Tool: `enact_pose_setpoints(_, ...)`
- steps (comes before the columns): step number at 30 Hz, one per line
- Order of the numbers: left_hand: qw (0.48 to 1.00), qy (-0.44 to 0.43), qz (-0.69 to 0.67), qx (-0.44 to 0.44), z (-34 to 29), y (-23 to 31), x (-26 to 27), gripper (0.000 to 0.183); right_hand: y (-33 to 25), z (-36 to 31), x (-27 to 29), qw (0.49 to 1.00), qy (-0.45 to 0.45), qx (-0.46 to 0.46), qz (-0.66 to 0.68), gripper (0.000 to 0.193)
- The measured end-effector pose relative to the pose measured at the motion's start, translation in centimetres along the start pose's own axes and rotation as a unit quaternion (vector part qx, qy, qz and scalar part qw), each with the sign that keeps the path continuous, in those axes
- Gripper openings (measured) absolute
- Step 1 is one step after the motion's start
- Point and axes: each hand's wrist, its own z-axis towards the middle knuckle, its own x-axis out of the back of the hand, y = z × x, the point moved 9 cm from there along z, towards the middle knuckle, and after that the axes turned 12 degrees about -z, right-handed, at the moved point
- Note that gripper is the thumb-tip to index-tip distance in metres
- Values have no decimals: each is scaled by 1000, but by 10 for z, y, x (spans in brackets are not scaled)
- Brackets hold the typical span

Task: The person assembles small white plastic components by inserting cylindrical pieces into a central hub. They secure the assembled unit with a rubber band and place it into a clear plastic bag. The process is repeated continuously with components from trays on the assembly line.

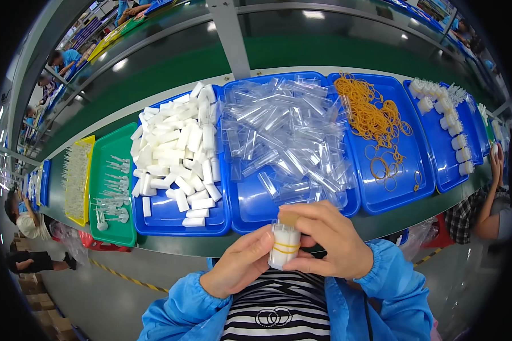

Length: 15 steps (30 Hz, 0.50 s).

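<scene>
A small bundle of white pieces in clear plastic [280, 260] stands upright between my hands, in front of the trays' near edge. A yellow rubber band [290, 246] goes round its middle in more than one turn. My left hand [242, 262] grips the bundle from the left, with the thumb along its side. From the right, my right hand [338, 241] closes on it, the thumb low and the forefinger bent over the top. Just beyond is a blue tray [250, 207] piled with clear plastic sleeves [284, 131].
To the left stand a blue tray [168, 226] of white blocks [179, 139], a green tray [115, 227] of white plastic parts and a yellow tray [85, 219]. Rubber bands [372, 111] lie in a blue tray [421, 196] to the right. A metal post [228, 40] rises behind. Another person's hand [496, 162] is far right.
</scene>
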Motion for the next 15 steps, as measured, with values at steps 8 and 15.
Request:
enact_pose_setpoints(8, 996, -2, 85, 29, 10, -24, 3, 57, 23, -5, 7, 997, 47, -60, 13, 32)
enact_pose_setpoints(15, 996, 57, 68, -15, 16, 1, 2, 76, 51, -17, 7, 968, 69, -135, 202, 56)
